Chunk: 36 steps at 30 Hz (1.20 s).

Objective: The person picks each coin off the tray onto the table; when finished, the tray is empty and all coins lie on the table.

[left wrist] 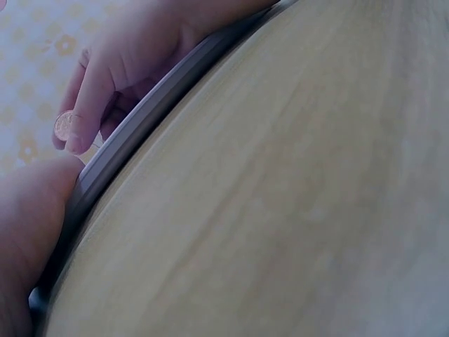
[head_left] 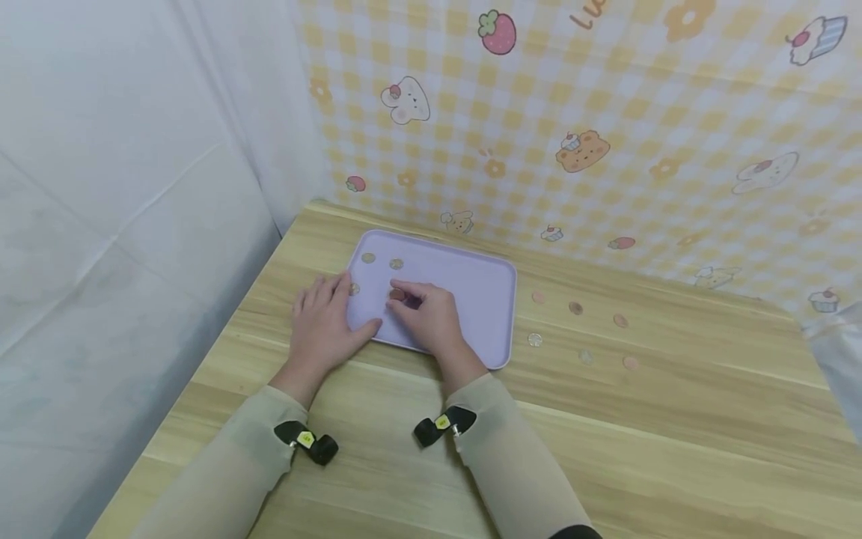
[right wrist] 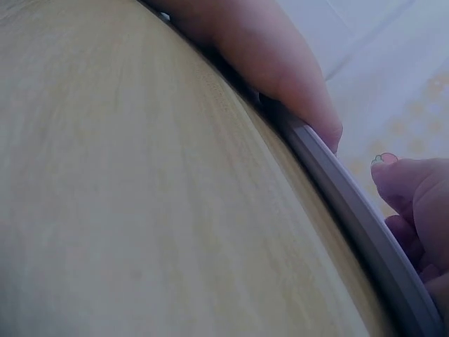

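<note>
A copper-coloured coin (left wrist: 64, 126) is pinched between thumb and forefinger of my right hand (head_left: 431, 316), over the left half of a lilac tray (head_left: 471, 292). My left hand (head_left: 326, 322) rests on the tray's left side, fingers extended and thumb (right wrist: 309, 98) lying across the near rim. Inside the tray, two coins lie near the far left corner, one yellowish (head_left: 368, 257) and another (head_left: 396, 263) to its right. A third coin (head_left: 355, 289) shows partly beside the left fingertips. The right wrist view does not show the pinched coin clearly.
Right of the tray, several loose coins lie on the wooden table (head_left: 673, 419), some copper-coloured (head_left: 620, 320) and some silvery (head_left: 535, 340). A yellow checked cloth (head_left: 606, 90) hangs behind the table, and a white sheet (head_left: 135, 224) hangs on the left.
</note>
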Motion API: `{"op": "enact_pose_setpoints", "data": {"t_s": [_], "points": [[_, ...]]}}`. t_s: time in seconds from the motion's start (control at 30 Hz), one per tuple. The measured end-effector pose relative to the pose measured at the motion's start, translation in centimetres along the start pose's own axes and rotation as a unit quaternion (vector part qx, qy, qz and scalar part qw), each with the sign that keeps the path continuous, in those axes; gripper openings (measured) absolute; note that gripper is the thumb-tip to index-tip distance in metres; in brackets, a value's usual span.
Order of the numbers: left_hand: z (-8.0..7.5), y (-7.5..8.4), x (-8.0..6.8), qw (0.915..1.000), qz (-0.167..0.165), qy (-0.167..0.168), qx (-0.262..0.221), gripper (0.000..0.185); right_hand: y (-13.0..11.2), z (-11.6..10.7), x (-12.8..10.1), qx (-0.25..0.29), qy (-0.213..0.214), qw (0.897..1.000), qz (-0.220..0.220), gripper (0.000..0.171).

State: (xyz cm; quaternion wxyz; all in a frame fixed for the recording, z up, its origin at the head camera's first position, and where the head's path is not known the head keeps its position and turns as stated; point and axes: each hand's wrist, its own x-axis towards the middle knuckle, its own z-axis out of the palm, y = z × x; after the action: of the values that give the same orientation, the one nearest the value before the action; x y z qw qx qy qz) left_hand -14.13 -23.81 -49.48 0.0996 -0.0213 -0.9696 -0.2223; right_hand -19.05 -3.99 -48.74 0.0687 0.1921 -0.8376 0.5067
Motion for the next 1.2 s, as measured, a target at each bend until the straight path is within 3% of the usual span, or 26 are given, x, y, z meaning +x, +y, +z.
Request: {"op": "enact_pose_setpoints", "data": {"t_s": [0.5,0.73,0.97,1.2], "points": [[0.0,0.2,0.3,1.0,-0.002,-0.008,-0.002,0.102,0.1,-0.5,0.1,0.033,0.016,0.998,0.043,0.037],[-0.2,0.0,0.3,0.9999,-0.002,-0.01,-0.004,0.102,0.8,-1.6,-0.4,-0.017,0.041,0.998,-0.046,0.039],[-0.4,0.2,0.2,0.9997,-0.007,-0.021,-0.005,0.102,2.1,-4.3,-1.5,-0.116,0.094,0.978,-0.143,0.041],[-0.3,0.1,-0.1,0.9998,-0.008,-0.016,-0.008,0.102,3.4,-7.0,-2.6,-0.167,0.132,0.967,-0.141,0.042]]}}
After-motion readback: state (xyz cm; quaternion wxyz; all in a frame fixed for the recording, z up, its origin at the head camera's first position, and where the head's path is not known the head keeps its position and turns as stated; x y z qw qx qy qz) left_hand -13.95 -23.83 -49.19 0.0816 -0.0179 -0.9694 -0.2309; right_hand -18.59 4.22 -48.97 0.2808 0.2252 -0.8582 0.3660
